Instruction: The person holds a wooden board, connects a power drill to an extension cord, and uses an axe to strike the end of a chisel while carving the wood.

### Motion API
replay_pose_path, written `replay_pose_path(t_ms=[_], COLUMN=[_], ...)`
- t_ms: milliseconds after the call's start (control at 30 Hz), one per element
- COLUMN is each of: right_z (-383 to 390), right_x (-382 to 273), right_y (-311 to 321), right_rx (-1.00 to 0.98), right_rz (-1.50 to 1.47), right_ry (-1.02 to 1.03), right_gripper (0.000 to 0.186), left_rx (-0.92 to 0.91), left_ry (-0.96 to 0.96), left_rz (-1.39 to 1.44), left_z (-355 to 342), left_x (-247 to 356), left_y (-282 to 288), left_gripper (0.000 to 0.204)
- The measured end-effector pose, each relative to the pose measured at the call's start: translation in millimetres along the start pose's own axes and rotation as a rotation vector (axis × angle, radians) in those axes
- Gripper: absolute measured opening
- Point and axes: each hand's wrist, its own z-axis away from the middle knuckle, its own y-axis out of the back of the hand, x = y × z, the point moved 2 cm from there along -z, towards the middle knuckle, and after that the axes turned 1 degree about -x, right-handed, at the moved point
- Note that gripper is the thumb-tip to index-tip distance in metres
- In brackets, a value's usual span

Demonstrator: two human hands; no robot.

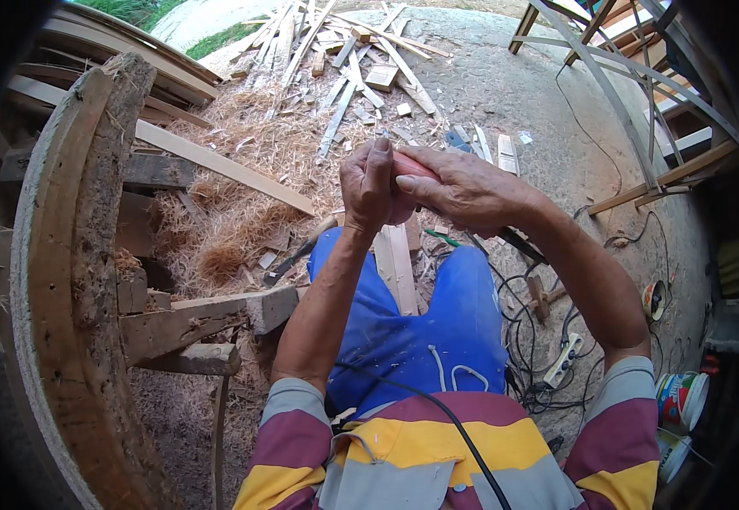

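Note:
My left hand point(369, 183) and my right hand point(475, 191) come together in front of me, above my knees. Between them is a smooth, rounded red-orange object point(414, 167), mostly covered by my fingers, so its kind does not show. The fingers of both hands are closed around it. A dark strip point(525, 246) shows under my right wrist; whether it joins the object is hidden. Below the hands, a pale wooden plank point(396, 270) lies between my blue-trousered legs. Beside my left knee is a long tool point(293, 258) with a dark end.
A thick curved timber point(72, 280) and a wooden beam point(208, 323) stand close on my left. Shavings point(220, 221) and scrap wood point(361, 64) litter the ground ahead. At right are tangled black cables point(526, 327), a power strip point(563, 361), paint buckets point(679, 399) and a wooden frame point(641, 102).

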Motion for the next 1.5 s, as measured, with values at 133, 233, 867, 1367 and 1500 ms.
replay_pose_path(t_ms=[133,233,867,1367,1500], right_z=[-0.4,-2.3,-8.1,-7.0,-9.9], right_x=[-0.1,-0.5,-4.4,-3.3,-2.8], right_y=[-0.6,-1.1,-12.0,-26.5,-32.0], right_rx=[-0.01,-0.008,0.012,-0.039,-0.067], right_rz=[-0.014,-0.009,0.16,0.177,0.169], right_ry=[-0.01,-0.001,-0.041,-0.047,-0.021], right_gripper=[0.06,0.06,0.06,0.065,0.067], left_rx=[-0.015,-0.003,-0.064,-0.018,0.003], left_ry=[0.014,-0.047,-0.043,-0.059,-0.036], left_rz=[-0.001,-0.112,-0.015,-0.002,-0.005], left_z=[0.2,-1.6,3.2,21.9,29.2], left_x=[0.6,0.5,13.9,2.8,-9.2], left_y=[1.8,3.2,4.3,9.5,18.0], left_gripper=[0.046,0.061,0.059,0.055,0.056])
